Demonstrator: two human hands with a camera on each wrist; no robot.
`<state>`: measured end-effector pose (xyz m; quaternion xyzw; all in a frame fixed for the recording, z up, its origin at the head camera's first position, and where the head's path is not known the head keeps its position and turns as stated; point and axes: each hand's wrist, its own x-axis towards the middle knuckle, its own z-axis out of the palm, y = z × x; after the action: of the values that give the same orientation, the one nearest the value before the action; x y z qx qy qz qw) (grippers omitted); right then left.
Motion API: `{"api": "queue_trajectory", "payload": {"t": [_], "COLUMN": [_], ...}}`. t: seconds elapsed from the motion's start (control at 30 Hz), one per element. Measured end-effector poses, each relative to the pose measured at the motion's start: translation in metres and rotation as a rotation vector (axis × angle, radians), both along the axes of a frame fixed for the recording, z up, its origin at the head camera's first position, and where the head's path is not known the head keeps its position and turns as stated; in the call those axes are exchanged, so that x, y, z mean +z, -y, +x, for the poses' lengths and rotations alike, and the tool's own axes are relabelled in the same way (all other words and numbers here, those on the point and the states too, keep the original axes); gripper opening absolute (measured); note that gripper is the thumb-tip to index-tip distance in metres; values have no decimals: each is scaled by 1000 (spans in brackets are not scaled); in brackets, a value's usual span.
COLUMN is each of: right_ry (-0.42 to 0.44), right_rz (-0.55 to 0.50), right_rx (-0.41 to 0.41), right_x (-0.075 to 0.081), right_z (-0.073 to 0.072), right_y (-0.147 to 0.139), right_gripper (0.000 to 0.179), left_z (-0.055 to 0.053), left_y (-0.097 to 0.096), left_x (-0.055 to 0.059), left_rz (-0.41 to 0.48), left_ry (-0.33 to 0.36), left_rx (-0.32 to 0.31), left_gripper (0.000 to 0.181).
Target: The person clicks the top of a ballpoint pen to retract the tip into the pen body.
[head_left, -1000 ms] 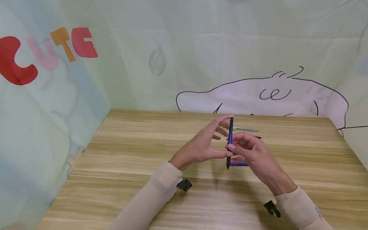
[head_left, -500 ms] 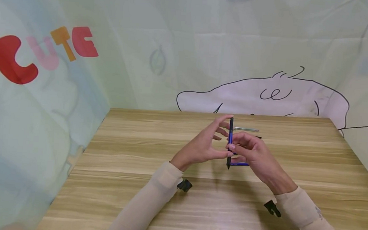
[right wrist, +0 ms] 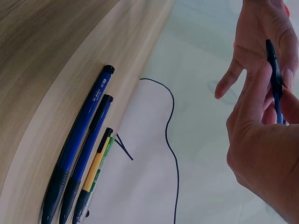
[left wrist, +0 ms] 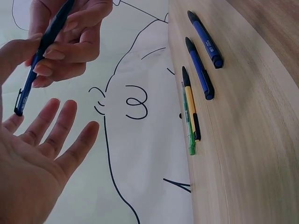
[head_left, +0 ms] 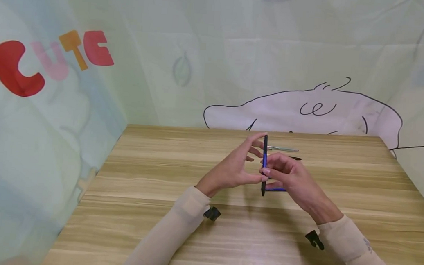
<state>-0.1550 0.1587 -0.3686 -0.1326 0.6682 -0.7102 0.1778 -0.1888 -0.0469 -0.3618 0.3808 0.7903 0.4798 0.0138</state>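
A blue ballpoint pen (head_left: pixel 264 158) with black ends stands upright above the table, its tip pointing down in the head view. My right hand (head_left: pixel 297 181) pinches its lower barrel between thumb and fingers. My left hand (head_left: pixel 233 165) spans it lengthwise: the index fingertip touches the top end and the thumb lies against the lower part. The other left fingers are spread and off the pen, as the left wrist view shows. Past the hands lie two more blue pens (left wrist: pixel 201 70), a yellow pen (left wrist: pixel 190 102) and a thin green pen (left wrist: pixel 188 121), all side by side.
The wood-grain table (head_left: pixel 153 227) ends at a printed cloth backdrop (head_left: pixel 157 63) behind and on the left. Black strap buckles (head_left: pixel 211 213) hang at both wrists. In the head view my right hand partly covers the lying pens.
Both hands keep almost the same place. The pen's top has tilted very slightly to the left; the pens on the table have not moved.
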Motion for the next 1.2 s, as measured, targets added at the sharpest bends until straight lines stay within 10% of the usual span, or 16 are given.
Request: {"api": "queue_trajectory", "payload": {"t": [0.67, 1.2], "right_ry": [-16, -453], "right_rz": [66, 706], "right_rx": [17, -40], "right_x": [-7, -20], "right_z": [0, -32], "right_y": [-4, -34], "right_gripper": [31, 14], "left_z": [2, 5], "left_y": [4, 41], "left_x": [-2, -13], "left_rz": [-38, -70], "left_ry": [-41, -50], "left_rx": [15, 126], "left_gripper": [100, 84]}}
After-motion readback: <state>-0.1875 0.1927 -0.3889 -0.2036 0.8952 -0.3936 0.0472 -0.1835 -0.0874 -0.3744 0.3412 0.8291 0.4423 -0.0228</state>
